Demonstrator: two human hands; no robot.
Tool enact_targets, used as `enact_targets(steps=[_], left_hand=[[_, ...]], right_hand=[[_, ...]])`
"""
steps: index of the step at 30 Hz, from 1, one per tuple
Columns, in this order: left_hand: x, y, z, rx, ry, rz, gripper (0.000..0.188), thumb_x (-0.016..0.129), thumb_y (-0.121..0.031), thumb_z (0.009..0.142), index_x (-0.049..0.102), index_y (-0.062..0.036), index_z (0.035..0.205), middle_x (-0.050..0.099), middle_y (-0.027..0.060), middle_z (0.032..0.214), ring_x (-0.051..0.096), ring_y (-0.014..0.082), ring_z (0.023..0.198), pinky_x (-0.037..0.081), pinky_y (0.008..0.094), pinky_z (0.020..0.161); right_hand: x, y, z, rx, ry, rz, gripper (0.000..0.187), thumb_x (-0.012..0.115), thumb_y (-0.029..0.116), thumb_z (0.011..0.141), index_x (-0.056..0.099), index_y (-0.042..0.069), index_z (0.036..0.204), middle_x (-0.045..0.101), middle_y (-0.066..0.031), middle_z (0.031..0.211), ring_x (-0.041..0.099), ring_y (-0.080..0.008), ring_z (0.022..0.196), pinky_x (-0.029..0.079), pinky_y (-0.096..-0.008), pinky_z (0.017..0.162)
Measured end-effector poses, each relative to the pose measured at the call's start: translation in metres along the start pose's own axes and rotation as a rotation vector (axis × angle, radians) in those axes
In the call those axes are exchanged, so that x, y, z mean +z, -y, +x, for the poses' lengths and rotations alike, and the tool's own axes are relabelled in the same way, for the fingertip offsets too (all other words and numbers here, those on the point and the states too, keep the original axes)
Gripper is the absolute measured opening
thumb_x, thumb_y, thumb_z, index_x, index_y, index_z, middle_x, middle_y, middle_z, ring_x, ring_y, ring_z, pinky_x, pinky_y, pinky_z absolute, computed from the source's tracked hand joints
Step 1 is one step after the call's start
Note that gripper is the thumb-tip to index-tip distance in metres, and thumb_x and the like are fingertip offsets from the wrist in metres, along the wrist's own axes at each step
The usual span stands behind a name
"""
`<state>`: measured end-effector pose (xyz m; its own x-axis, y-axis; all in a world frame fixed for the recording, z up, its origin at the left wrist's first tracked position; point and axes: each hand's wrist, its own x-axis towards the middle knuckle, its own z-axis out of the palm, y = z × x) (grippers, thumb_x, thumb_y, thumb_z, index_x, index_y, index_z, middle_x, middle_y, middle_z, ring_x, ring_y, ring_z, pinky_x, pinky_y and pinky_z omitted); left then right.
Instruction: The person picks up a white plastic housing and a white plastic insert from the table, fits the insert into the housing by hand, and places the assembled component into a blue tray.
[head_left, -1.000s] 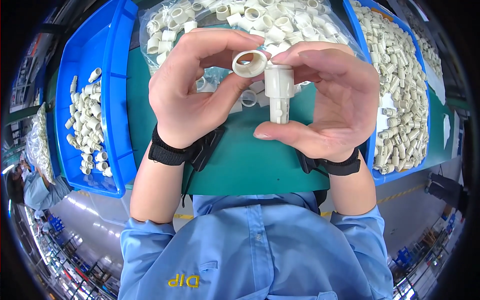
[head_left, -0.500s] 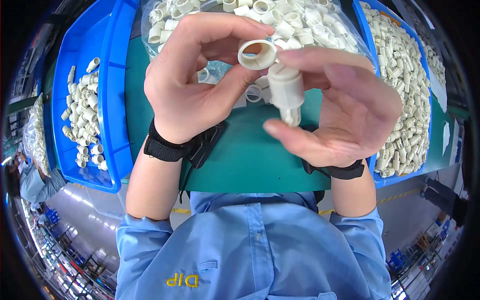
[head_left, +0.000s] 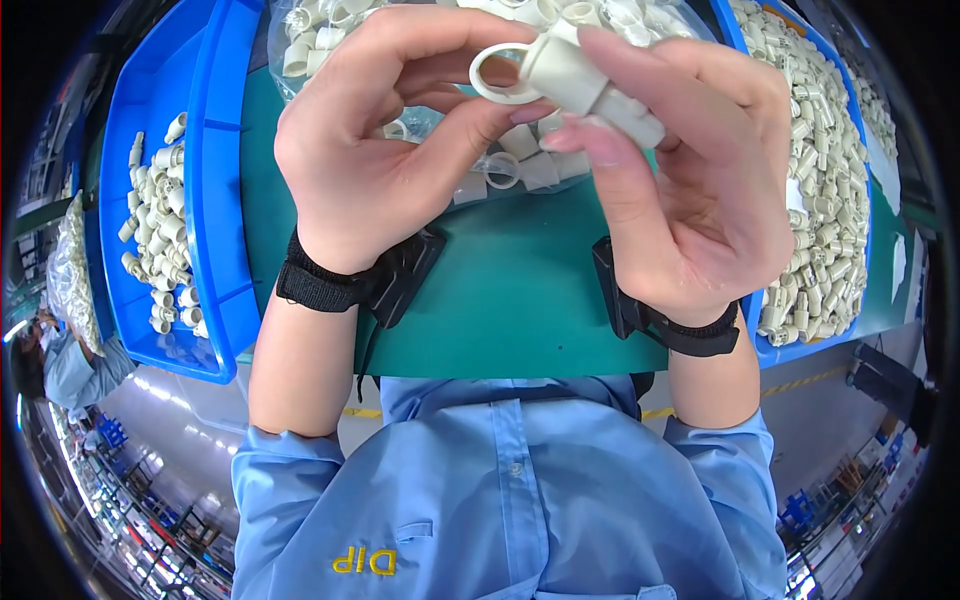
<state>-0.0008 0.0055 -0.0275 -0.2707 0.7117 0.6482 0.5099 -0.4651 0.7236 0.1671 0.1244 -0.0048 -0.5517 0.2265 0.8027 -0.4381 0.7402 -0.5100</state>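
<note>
Between the thumb and fingers of my left hand point(head_left: 370, 150) is a white plastic ring-shaped cap point(head_left: 487, 97), its round opening facing up toward me. My right hand point(head_left: 700, 170) pinches a white stepped plastic fitting point(head_left: 575, 80), wide at one end and narrower at the other. The fitting is tilted, its wide end up and to the left against the cap's rim. Whether the two parts are joined, I cannot tell. Just beyond my hands lies a clear plastic bag point(head_left: 480, 188) with many loose white collars in and on it.
A blue bin point(head_left: 205, 200) on the left holds a small heap of white fittings point(head_left: 160, 230). On the right, another blue bin point(head_left: 800, 347) is full of similar parts. Both flank the green table mat point(head_left: 510, 300). Farther left are a filled plastic bag point(head_left: 72, 270) and another person's sleeve point(head_left: 85, 375).
My right hand has closed on the fitting and tipped it from nearly upright to slanted, its wide end now at the cap. Both hands have moved slightly away from me.
</note>
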Motion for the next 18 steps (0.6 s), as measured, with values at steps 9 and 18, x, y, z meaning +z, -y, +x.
enact_targets(steps=[9, 18], left_hand=[[0.005, -0.0019, 0.0047, 0.079, -0.01, 0.135, 0.035, 0.071, 0.01, 0.082, 0.056, 0.0091, 0.114, 0.064, 0.0225, 0.117, 0.068, 0.0234, 0.103, 0.059, 0.0289, 0.082], [0.0061, -0.0029, 0.0018, 0.043, -0.018, 0.083, 0.034, 0.071, 0.008, 0.083, 0.056, 0.009, 0.113, 0.064, 0.0231, 0.117, 0.069, 0.0231, 0.102, 0.059, 0.0272, 0.081]], right_hand=[[-0.002, 0.0072, 0.0001, -0.036, -0.058, -0.154, 0.032, 0.077, -0.01, 0.073, 0.064, -0.014, 0.103, 0.061, -0.0153, 0.098, 0.065, -0.0184, 0.074, 0.054, -0.024, 0.064], [0.0006, 0.0024, -0.0006, -0.088, -0.05, -0.128, 0.033, 0.08, -0.008, 0.07, 0.066, -0.011, 0.1, 0.061, -0.0161, 0.098, 0.065, -0.0182, 0.072, 0.054, -0.0238, 0.062]])
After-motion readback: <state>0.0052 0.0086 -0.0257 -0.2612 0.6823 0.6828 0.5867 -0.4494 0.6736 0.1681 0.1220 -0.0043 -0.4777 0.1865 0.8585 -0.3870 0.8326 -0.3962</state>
